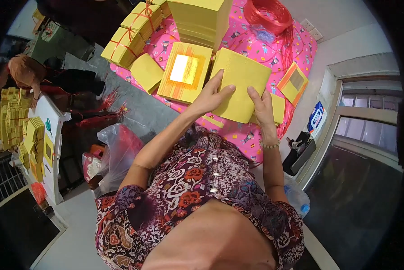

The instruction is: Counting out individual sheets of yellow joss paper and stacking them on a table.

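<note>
Grip yellow paper (242,76) between left hand (211,95) and right hand (262,105), both half-closed on its edges, thumbs on top; press evenly, clear of foil-faced paper (185,69) beside left hand.

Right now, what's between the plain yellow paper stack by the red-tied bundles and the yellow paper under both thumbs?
A yellow paper stack bearing a shiny gold square, in head view.
</note>
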The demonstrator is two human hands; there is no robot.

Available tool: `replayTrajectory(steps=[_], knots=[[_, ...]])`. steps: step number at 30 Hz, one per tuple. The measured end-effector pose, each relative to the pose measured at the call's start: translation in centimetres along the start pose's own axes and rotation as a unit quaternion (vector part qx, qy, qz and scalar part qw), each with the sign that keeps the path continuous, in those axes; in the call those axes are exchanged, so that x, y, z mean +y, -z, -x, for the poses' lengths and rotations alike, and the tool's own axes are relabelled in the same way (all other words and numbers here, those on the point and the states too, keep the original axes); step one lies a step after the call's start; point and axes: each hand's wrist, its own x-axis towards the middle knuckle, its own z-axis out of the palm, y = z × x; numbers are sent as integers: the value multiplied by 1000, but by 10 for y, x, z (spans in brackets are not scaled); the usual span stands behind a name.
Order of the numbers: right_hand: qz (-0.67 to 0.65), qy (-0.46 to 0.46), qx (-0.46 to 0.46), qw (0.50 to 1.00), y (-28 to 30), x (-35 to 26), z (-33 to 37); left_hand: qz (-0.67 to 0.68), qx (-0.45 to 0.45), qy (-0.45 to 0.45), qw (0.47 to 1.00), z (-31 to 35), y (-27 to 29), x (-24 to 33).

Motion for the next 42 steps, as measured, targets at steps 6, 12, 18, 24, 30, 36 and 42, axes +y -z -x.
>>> replayTrajectory(steps=[6, 12, 18, 24, 30, 36, 42], knots=[[4, -24, -15, 1000, 4, 0, -4, 21, -12, 24, 999, -2, 2, 5], [-69, -65, -8, 995, 11, -1, -15, 81, -29, 125, 988, -18, 7, 7], [-129, -97, -23, 987, 10, -5, -21, 67, -2, 133, 989, -41, 9, 17], [-147, -119, -54, 981, 2, -11, -14, 112, 34, 66, 991, -50, 2, 30], [-140, -102, -60, 983, -4, -17, -6, 160, 52, 37, 985, -46, -3, 25], [-128, -87, -38, 987, -6, -17, -4, 202, 58, 20, 977, -47, -5, 23], [-135, -81, -43, 987, -3, -19, -7, 176, 51, 45, 982, -50, -5, 28]])
